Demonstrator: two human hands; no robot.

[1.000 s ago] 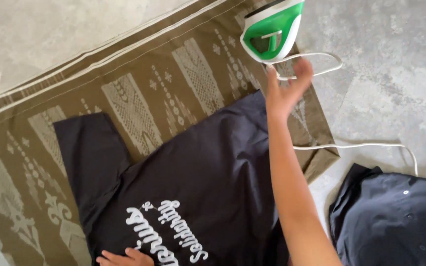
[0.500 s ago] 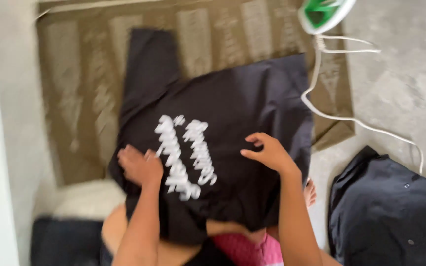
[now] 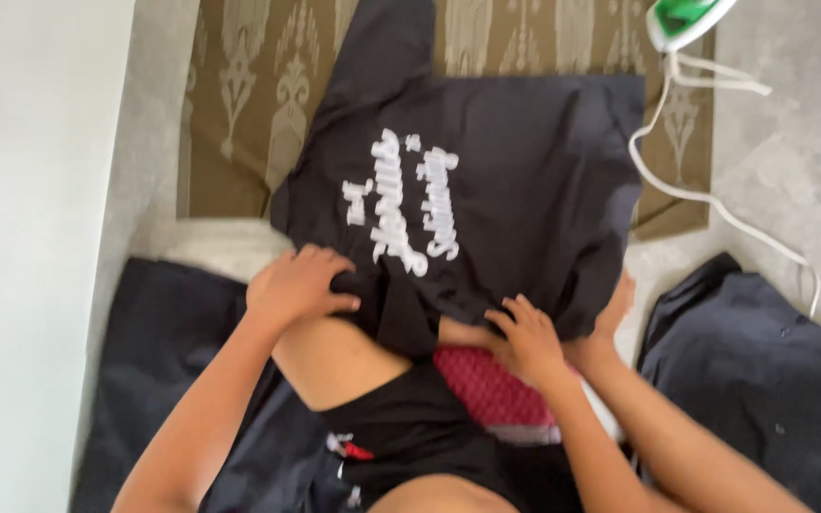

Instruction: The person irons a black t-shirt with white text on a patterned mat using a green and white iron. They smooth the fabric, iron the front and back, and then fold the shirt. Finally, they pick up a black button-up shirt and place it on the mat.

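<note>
Head cam's a bit blurry, but both hands – left hand point(image 3: 298, 283) and right hand point(image 3: 527, 337) – look pinched shut on the near hem of the black t-shirt point(image 3: 496, 190) lying on the patterned mat point(image 3: 239, 95) – soft, light, floppy cloth, best held by its edges.

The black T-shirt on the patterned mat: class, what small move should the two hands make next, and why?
Probably draw the near hem toward the lap and smooth it flat. Both the left hand and right hand grip the bunched lower edge of the black T-shirt, which hangs off the patterned mat, while the iron stands aside at the far corner.
</note>
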